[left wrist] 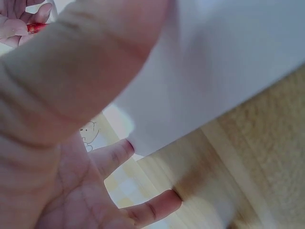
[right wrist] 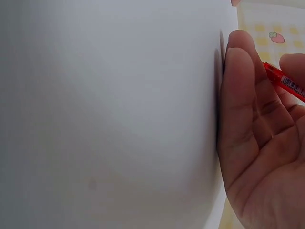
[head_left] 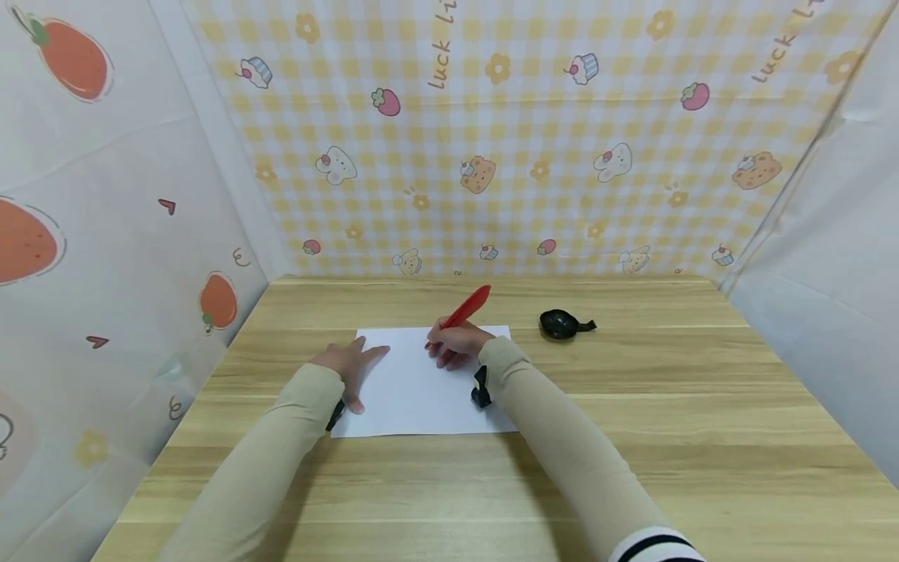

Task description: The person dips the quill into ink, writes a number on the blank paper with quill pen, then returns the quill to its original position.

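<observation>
A white sheet of paper (head_left: 414, 398) lies on the wooden table. The right hand (head_left: 455, 343) holds a red pen (head_left: 472, 304) with a broad feather-shaped top, its lower end at the paper's upper part; no marks are visible. In the right wrist view, the fingers (right wrist: 240, 90) curl beside the paper (right wrist: 119, 105), with the red pen (right wrist: 286, 83) between thumb and fingers. The left hand (head_left: 349, 368) rests spread on the sheet's left edge. The left wrist view has its fingers (left wrist: 114, 155) apart at the paper's edge (left wrist: 190, 95).
A small black spoon-like object (head_left: 559, 324) with a short handle lies on the table (head_left: 667, 390), right of the paper. A patterned cloth (head_left: 449, 133) stands behind the table, with white sheets at the left (head_left: 126, 234) and right (head_left: 843, 273).
</observation>
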A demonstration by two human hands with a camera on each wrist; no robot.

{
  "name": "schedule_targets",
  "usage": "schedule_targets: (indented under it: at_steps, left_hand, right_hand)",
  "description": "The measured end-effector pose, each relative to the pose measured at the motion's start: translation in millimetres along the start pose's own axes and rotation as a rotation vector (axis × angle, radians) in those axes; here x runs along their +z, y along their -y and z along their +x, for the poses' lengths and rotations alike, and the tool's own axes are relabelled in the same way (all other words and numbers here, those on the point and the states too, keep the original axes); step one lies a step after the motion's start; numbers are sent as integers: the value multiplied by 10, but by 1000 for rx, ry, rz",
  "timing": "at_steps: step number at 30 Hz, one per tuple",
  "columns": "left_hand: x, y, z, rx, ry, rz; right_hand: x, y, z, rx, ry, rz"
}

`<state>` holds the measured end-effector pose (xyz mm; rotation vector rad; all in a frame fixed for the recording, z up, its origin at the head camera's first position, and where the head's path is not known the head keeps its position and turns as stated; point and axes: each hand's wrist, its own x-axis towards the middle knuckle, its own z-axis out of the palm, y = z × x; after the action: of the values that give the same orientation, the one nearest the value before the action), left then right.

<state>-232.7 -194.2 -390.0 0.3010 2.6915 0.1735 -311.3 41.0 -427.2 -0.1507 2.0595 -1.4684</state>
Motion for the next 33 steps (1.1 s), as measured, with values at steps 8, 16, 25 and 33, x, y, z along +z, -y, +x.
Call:
schedule_targets:
  at_steps: [8, 16, 25, 33]
  left_hand:
    - [-9, 5, -5, -13, 7, 8]
    - [-32, -29, -19, -44, 34, 55]
    - [-54, -104, -26, -29, -1, 71]
    - [-16, -111, -11, -37, -10, 63]
  right_hand:
    - [28, 11, -41, -24, 18, -39]
    - [30, 4, -49, -29, 30, -37]
    - [-6, 26, -76, -40, 33, -60]
    - [12, 22, -158, -44, 54, -64]
